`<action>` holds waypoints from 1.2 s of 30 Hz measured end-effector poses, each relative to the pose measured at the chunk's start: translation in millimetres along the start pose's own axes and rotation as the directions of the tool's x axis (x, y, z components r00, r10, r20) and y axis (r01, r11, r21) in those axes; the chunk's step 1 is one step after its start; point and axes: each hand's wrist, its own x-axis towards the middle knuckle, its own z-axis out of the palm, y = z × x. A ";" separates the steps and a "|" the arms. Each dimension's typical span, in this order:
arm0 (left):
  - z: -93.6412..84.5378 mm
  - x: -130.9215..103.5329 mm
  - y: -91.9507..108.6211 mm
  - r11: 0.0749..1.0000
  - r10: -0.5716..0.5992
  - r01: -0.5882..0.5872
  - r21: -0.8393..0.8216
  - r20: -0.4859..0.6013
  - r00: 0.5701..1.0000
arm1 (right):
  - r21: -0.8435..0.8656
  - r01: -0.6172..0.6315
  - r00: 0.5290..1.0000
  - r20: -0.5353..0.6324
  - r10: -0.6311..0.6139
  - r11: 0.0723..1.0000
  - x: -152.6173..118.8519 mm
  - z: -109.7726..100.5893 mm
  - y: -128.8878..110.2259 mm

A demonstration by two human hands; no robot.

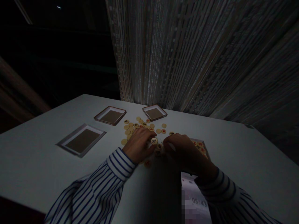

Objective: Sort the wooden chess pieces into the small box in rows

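My left hand (140,143), in a striped cuff, is closed with thumb and index finger around a xiangqi piece (154,141) bearing a black character. Another piece (159,146) with a dark marking is just right of it, between my two hands. My right hand (183,149) has its fingers curled beside that piece; whatever they may hold is hidden in shadow. Loose xiangqi pieces (126,127) lie scattered behind and around my left hand, some with red or black characters, some blank side up. A box of red-marked pieces (202,145) sits partly behind my right hand.
Two shallow trays (95,118) (166,115) stand toward the back of the white table (49,130). A third, grey-rimmed tray (80,154) lies at the left. Below my right wrist is a lit phone (193,189). A striped curtain (163,56) hangs behind the table.
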 end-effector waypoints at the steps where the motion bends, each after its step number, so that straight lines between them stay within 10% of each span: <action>1: -0.2 -0.2 0.1 1.000 0.013 -0.013 -0.001 -0.019 1.000 | 0.029 -0.004 1.000 -0.018 0.004 1.000 0.2 0.2 -0.5; 13: -3.0 -0.8 13.3 0.992 0.124 -0.128 -0.011 -0.175 0.977 | 0.682 -0.174 0.967 -0.017 0.253 0.710 5.9 -7.8 -12.1; 24: -2.3 0.5 20.8 0.983 0.147 -0.168 -0.073 -0.228 0.962 | 0.867 -0.288 0.924 0.139 0.357 0.407 8.3 -11.2 -14.3; 36: 3.7 2.2 29.0 0.791 -0.367 0.223 -0.570 -0.150 0.918 | 0.857 -0.280 0.934 0.138 0.331 0.433 6.2 -26.6 -6.9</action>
